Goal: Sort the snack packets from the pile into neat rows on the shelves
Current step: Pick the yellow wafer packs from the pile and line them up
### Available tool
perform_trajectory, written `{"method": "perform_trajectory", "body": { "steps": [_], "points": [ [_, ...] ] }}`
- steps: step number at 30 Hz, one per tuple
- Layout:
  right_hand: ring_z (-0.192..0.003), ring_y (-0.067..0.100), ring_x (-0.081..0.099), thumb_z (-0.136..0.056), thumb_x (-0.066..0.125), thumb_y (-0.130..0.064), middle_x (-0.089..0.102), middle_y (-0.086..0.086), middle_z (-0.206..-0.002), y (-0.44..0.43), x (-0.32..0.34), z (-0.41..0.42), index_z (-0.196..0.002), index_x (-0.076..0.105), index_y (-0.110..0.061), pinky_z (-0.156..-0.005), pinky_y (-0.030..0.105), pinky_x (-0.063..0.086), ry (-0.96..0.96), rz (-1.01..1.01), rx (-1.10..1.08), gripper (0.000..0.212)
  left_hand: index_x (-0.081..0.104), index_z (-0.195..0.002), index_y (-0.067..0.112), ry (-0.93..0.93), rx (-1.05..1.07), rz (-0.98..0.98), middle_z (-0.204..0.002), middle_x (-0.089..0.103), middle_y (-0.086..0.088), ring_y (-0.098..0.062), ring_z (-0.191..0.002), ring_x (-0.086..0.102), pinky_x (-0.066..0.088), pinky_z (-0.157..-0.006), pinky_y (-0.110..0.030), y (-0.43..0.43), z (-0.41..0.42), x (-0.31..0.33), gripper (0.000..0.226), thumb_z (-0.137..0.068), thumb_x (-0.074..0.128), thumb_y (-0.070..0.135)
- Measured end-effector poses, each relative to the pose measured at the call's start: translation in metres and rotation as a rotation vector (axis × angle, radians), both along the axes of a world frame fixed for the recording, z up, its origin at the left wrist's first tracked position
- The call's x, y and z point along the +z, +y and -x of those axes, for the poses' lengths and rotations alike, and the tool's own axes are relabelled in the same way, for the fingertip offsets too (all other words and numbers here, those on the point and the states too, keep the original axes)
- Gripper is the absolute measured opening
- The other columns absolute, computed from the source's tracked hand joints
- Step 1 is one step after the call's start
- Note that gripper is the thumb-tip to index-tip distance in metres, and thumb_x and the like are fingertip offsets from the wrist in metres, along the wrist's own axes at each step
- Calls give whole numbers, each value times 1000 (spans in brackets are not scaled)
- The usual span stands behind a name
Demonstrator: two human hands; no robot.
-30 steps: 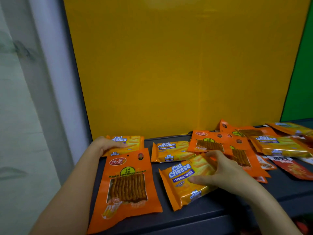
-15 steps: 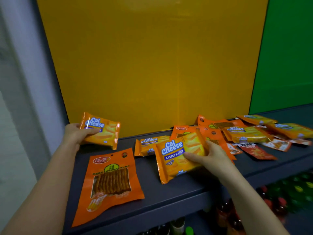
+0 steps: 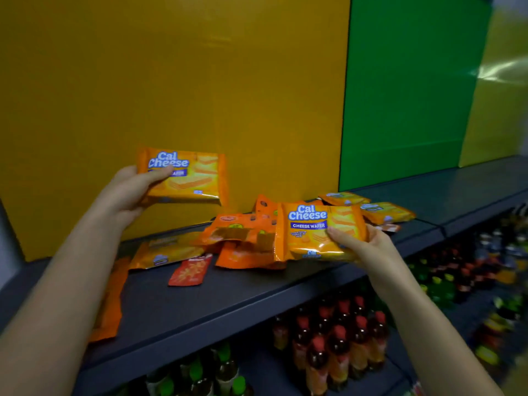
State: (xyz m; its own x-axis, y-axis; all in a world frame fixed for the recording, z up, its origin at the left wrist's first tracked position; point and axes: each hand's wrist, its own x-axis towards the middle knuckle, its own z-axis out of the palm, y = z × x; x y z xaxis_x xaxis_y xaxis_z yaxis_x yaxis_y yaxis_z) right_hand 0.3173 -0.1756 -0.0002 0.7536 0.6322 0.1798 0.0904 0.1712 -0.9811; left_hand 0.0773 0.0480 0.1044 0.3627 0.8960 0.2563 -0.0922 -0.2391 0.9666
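Holding one Cal Cheese packet apiece, both hands hover over the shelf [image 3: 228,301]. Five such packets show: two held, three lying flat. The left hand [image 3: 125,195] grips the left packet [image 3: 188,178] in front of the yellow panel [image 3: 171,81], thumb across its face, fingers curled behind. An orange pouch [image 3: 113,298] is half hidden by that forearm. Next lie a blurred wafer packet [image 3: 168,250], one red sachet [image 3: 190,270] and overlapping orange pouches [image 3: 237,232] whose count is unclear. The right hand [image 3: 371,244] pinches the right packet [image 3: 311,232] just above the pile, with two packets [image 3: 385,212] behind.
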Motion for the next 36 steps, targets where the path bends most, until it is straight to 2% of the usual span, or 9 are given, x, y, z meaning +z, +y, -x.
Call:
{"method": "perform_trajectory", "body": {
  "steps": [3, 6, 11, 17, 19, 22, 27, 31, 36],
  "points": [
    [-72, 9, 71, -73, 75, -17, 71, 5, -98, -49, 0, -39, -111, 61, -10, -60, 18, 53, 29, -13, -36, 41, 58, -79, 13, -43, -116, 74, -44, 64, 10, 1, -37, 58, 44, -37, -11, -46, -58, -11, 9, -88, 59, 10],
    [-60, 4, 69, -74, 74, -17, 71, 4, -92, -97, -5, -80, -111, 61, -7, -48, 15, 50, 42, 22, -73, 40, 60, -83, 12, -53, -200, 155, -48, 67, 5, -5, -40, 62, 50, -38, -17, -85, -116, -32, 4, -86, 60, 10],
    [-75, 18, 68, -76, 73, -18, 71, 10, -98, -174, -18, -149, -112, 60, -4, -59, 24, 52, 52, 67, -162, 41, 59, -81, 13, -74, -280, 257, -46, 66, 5, -4, -37, 60, 44, -34, -14, -148, -210, -69, 6, -86, 62, 10],
    [-77, 19, 67, -75, 74, -19, 70, 11, -100, -226, -21, -220, -114, 59, -4, -59, 24, 49, 67, 71, -203, 44, 60, -102, 8, -128, -370, 337, -55, 70, 4, -7, -46, 66, 53, -43, -19, -189, -308, -92, 18, -84, 62, 6],
    [-77, 18, 67, -76, 73, -18, 70, 11, -102, -232, -19, -243, -114, 59, -5, -59, 24, 50, 74, 64, -210, 43, 60, -97, 8, -128, -383, 349, -56, 70, 3, -7, -45, 65, 52, -42, -19, -197, -340, -92, 13, -84, 62, 5],
    [-74, 18, 67, -75, 74, -18, 70, 11, -102, -233, -18, -278, -115, 59, -5, -60, 25, 50, 68, 56, -216, 46, 60, -102, 8, -113, -406, 362, -57, 70, 1, -8, -43, 64, 53, -41, -21, -201, -394, -92, 20, -83, 64, 7],
    [-73, 15, 66, -75, 74, -17, 70, 9, -101, -218, -13, -342, -116, 57, -6, -51, 19, 51, 50, 51, -217, 46, 57, -89, 11, -82, -421, 389, -47, 66, 2, -11, -37, 62, 51, -38, -24, -195, -485, -86, 11, -82, 66, 10],
    [-75, 13, 65, -76, 73, -17, 69, 4, -98, -196, 2, -394, -114, 57, -8, -50, 16, 50, 33, 46, -206, 42, 55, -105, 6, -85, -399, 401, -67, 67, -6, -9, -36, 61, 49, -35, -19, -174, -545, -72, 24, -83, 64, 7],
    [-80, 15, 67, -73, 76, -18, 70, 7, -102, -160, 14, -456, -115, 57, -8, -62, 23, 50, 14, 27, -177, 47, 54, -94, 4, -55, -343, 430, -43, 63, -2, -9, -30, 57, 47, -32, -19, -144, -607, -64, 8, -87, 58, 5]
  ]
}}
